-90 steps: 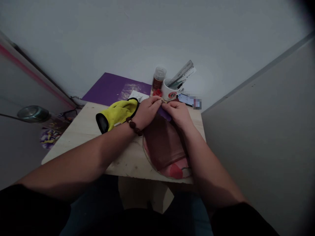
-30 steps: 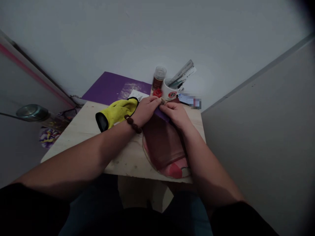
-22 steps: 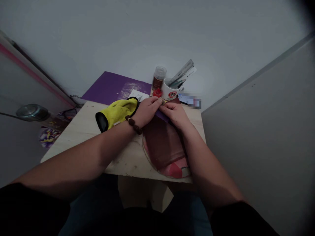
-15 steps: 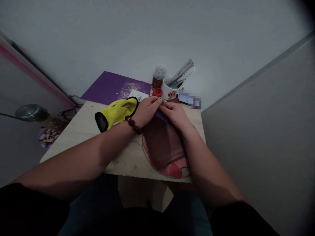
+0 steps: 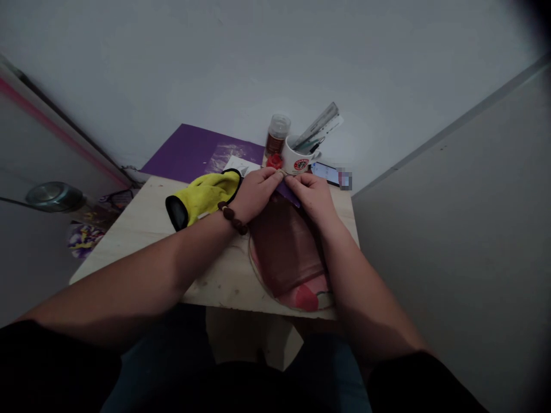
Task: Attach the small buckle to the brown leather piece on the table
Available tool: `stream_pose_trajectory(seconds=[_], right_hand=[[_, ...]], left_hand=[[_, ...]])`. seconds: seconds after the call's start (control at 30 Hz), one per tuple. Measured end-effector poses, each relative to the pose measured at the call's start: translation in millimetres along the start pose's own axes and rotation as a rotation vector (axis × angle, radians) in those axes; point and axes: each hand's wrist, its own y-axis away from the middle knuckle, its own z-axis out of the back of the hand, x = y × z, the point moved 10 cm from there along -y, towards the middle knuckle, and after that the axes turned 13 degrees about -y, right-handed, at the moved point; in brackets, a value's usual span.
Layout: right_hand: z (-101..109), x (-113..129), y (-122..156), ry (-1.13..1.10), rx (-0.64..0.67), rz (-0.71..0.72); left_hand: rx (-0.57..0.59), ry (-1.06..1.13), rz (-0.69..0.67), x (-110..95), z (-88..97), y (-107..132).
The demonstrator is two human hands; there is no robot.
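My left hand [image 5: 256,195], with a bead bracelet at the wrist, and my right hand [image 5: 314,198] meet fingertip to fingertip above a brown-and-pink round mat [image 5: 288,264]. Both pinch a small purple piece [image 5: 287,193] with a pale tip between them; its exact nature is unclear in the dim light. All fingers are curled tight. A yellow glove [image 5: 204,197] with a black cuff lies just left of my left hand on the wooden board [image 5: 146,229].
Behind my hands stand a white mug [image 5: 297,162] holding a ruler and pens, a small jar [image 5: 276,134], a red cap [image 5: 274,161] and a phone [image 5: 327,171]. A purple sheet [image 5: 196,154] lies at the back left. A panel rises on the right, a door with a knob [image 5: 54,197] on the left.
My right hand has shifted slightly up and right, uncovering more of the phone behind it. Both hands keep pinching the purple piece; the left barely moved.
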Motion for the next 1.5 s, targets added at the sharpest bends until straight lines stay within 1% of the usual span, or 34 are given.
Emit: stream_pose_trajectory(seconds=[0.27, 0.43, 0.53, 0.63, 0.77, 0.87, 1.0, 1.13, 1.27, 1.4, 1.5], right_hand=[[-1, 2, -1, 0.006, -0.022, 0.052], [-2, -1, -2, 0.016, -0.012, 0.068], [-3, -3, -3, 0.024, 0.002, 0.075], [-9, -4, -1, 0.016, 0.047, 0.075], [-14, -4, 0, 0.011, 0.089, 0.074], [-12, -4, 0, 0.020, 0.068, 0.086], [-9, -5, -1, 0.025, 0.047, 0.091], [-10, -4, -1, 0.006, 0.047, 0.076], [-9, -3, -1, -0.006, 0.042, 0.068], [-8, -3, -1, -0.008, 0.037, 0.073], [-8, -3, -1, 0.003, 0.039, 0.076]], left_hand=[[-0.032, 0.041, -0.021, -2, 2.2, 0], [-0.044, 0.077, -0.023, 0, 2.4, 0], [-0.070, 0.065, -0.026, 1, 5.2, -1], [-0.089, 0.036, -0.047, 0, 7.6, -2], [-0.038, -0.018, -0.046, 2, 3.1, -3], [-0.018, -0.034, -0.035, 3, 1.2, -3], [-0.021, -0.045, -0.022, 2, 1.7, -2], [-0.037, -0.007, -0.002, 0, 4.3, -2], [-0.062, 0.047, 0.034, 2, 7.3, 0], [-0.037, 0.110, 0.037, 6, 3.6, -1], [-0.035, 0.100, 0.020, 7, 2.4, -2]])
